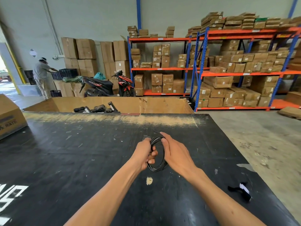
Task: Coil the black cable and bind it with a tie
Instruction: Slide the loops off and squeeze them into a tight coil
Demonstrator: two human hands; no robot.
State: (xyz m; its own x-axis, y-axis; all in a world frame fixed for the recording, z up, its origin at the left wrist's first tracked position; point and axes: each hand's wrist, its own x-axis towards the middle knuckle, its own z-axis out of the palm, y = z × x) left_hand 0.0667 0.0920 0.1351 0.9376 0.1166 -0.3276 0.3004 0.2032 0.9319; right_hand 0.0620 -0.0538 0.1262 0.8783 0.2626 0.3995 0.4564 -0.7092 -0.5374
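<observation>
Cable: I see the black cable (158, 154) wound into several loops, held upright between both hands above the middle of the black table (81, 152), clear of its surface.
Left hand: my left hand (145, 154) has its fingers curled tight around the left side of the coil; the fingertips (153, 154) poke through the inside of the loops.
Right hand: my right hand (175, 154) lies along the right side of the coil, fingers fairly straight and close together, thumb near the top of the loops. I cannot tell whether it grips the strands or only rests against them.
Tie: a black strap with a white tag (241, 190) lies flat on the table near its right edge, well apart from the hands. I take it for the tie, though I cannot confirm that.
Table marks: a pale chipped spot (149, 180) sits just below the coil.
Beyond the table: an open cardboard bin (146, 104) with dark bagged items stands against the far edge; a cardboard box (9, 116) rests at the left corner.
Background: shelving (228, 69) stacked with cartons, a parked scooter (110, 85), and a person (41, 75) at crates by the doorway.
</observation>
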